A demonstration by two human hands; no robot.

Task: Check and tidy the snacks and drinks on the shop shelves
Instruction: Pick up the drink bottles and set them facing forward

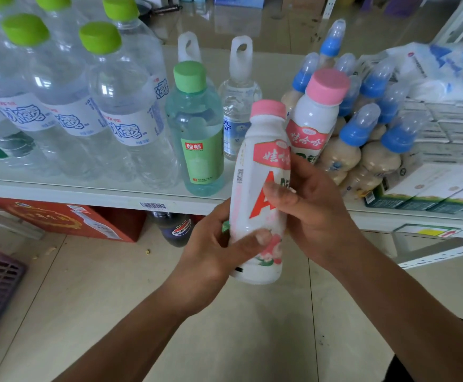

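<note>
Pink-capped milk bottle (258, 194): near upright, held in air just in front of shelf (87, 193) edge. Left hand (216, 252) grasping lower body, right hand (315, 213) grasping label area, fingers curled round. Matching bottle (318, 114) and green-capped bottle (197, 133) standing on shelf.

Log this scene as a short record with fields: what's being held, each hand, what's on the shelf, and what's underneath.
held item: white pink-capped bottle, roughly upright, in front of the shelf
left hand: grips its lower part, thumb across the front
right hand: holds its middle, thumb on the label
on shelf: second pink-capped bottle, green-capped bottle, clear water bottles, blue-capped bottles
under shelf: red carton, dark bottle
</note>
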